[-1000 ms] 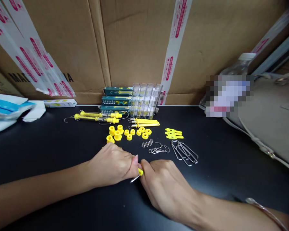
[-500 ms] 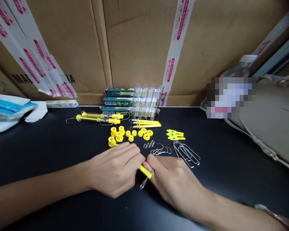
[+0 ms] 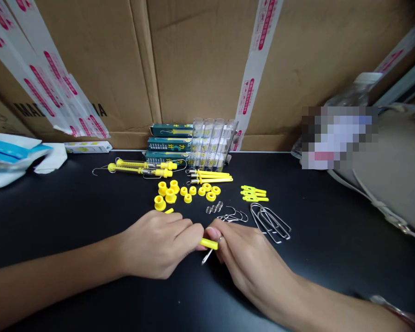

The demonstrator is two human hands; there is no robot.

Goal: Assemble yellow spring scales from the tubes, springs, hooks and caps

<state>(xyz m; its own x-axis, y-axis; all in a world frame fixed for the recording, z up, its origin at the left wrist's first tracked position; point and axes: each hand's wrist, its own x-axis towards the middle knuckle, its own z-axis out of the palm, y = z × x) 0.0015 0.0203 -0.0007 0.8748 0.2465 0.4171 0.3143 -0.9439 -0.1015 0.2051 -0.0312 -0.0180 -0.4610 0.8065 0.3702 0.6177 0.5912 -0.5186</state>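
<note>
Jutting from the left hand (image 3: 161, 244), fingers curled, the yellow stick (image 3: 209, 243) was gripped at lower centre; a thin metal piece (image 3: 206, 257) was apparently pinched by the right hand (image 3: 247, 256); seemingly light and stiff, the stick was best held mid-length

Left and right hands (image 3: 161, 244) (image 3: 247, 258) close together — fingers (image 3: 193, 234) curled, forearms (image 3: 72, 263) slanting inward
</note>
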